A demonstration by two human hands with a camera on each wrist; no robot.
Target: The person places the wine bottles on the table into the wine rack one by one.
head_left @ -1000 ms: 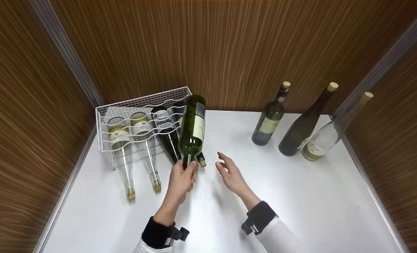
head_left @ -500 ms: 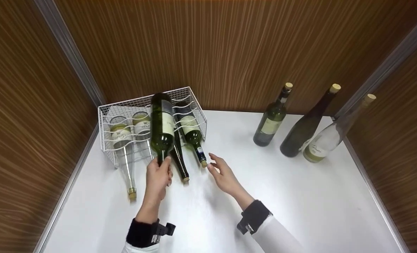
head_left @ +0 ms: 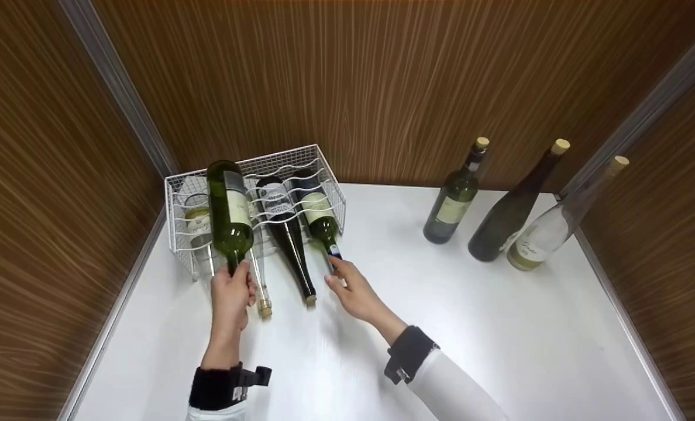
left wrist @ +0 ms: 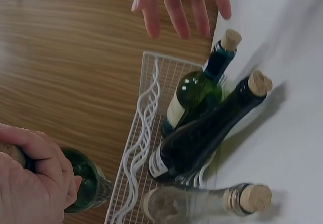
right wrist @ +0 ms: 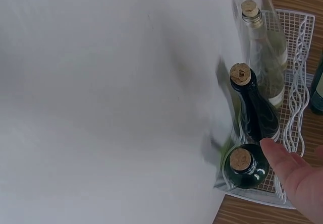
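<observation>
My left hand [head_left: 230,295] grips a green wine bottle [head_left: 232,210] by its neck, base raised toward the back wall. The bottle hangs over the left part of a white wire wine rack [head_left: 342,204], hiding part of it. Clear bottles with corks, one of them [head_left: 260,275] partly covered, lie at that end. To their right lie a dark bottle [head_left: 289,245] and another green wine bottle [head_left: 319,213]. Beside that green bottle's neck is my right hand [head_left: 356,295], fingers loosely extended and holding nothing. In the left wrist view the right hand's fingers [left wrist: 174,9] are spread apart from the corks.
Three corked bottles stand upright at the right: a green one [head_left: 453,202], a dark one [head_left: 508,216] and a clear one [head_left: 549,234]. Wood-grain panels [head_left: 394,88] enclose the white table [head_left: 453,327] at the back and both sides.
My left hand has carried the green wine bottle leftward across the rack, uncovering the dark bottle and the rightmost green one. My right hand has moved left, to the rightmost bottle's neck.
</observation>
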